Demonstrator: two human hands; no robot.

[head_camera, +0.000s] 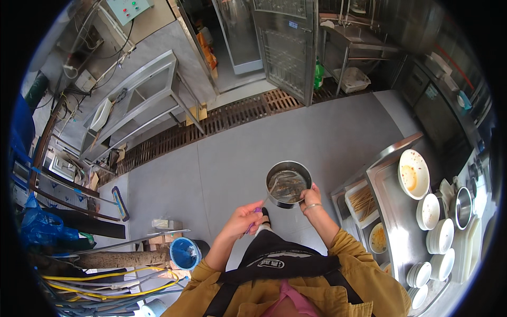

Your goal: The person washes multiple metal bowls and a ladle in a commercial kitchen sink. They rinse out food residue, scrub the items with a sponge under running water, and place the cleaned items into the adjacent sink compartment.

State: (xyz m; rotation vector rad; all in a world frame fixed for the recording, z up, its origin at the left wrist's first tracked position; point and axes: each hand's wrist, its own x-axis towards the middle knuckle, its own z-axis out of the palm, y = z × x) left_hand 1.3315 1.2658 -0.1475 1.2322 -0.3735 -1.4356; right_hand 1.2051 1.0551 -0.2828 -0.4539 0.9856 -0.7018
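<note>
My right hand (310, 197) grips the rim of a round metal pot (289, 205), which hangs in front of me above the floor. Murky liquid with small bits lies inside it. Between the fingers of my left hand (247, 218) is the purple handle of a metal utensil (270, 191), whose far end reaches into the pot; whether that end is a spoon or a ladle I cannot tell.
A steel cart (390, 222) at the right bears stacked white bowls (440, 236) and a stained bowl (414, 174). A steel sink (150, 85) stands at the upper left, beside a floor grate (222, 119). A blue-lined bucket (185, 253), a brush (120, 203) and hoses (107, 277) lie left.
</note>
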